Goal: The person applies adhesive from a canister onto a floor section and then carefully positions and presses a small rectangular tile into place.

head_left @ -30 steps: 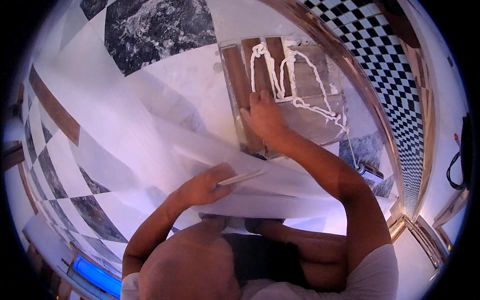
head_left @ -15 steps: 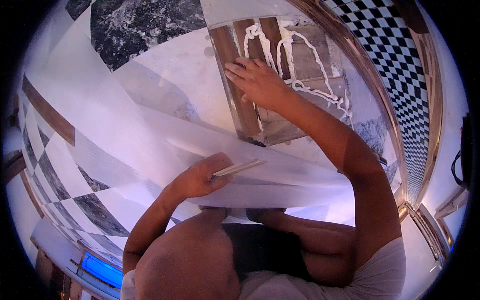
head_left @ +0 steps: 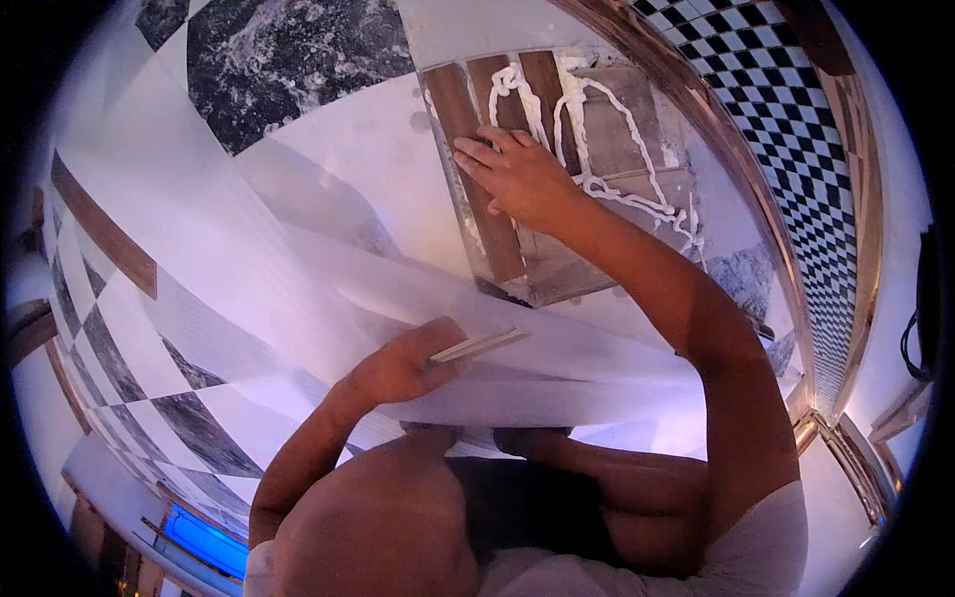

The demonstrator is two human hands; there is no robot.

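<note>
My right hand (head_left: pixel 522 179) lies with its fingers spread on a long dark brown wooden strip (head_left: pixel 450 104), the leftmost one on a brown wooden board (head_left: pixel 572 269). Two shorter brown strips (head_left: pixel 541 85) sit beside it, farther right. Looping beads of white paste (head_left: pixel 637 134) run over the board and between the strips. Nearer to me, my left hand (head_left: pixel 408 363) is closed around a thin, pale, flat stick (head_left: pixel 487 344), whose end points right. Part of the long strip is hidden under my right hand.
A translucent whitish sheet (head_left: pixel 567 348) spreads between my feet and the board. Black-and-white marbled tiles (head_left: pixel 298 65) lie at the far left, with a lone brown strip (head_left: pixel 104 224) nearby. A band of small checkered tiles (head_left: pixel 786 119) edged with wood runs along the right.
The whole view has shifted slightly, so things sit a little lower in the picture. My right hand stays on the long strip, and my left hand keeps its hold on the stick.
</note>
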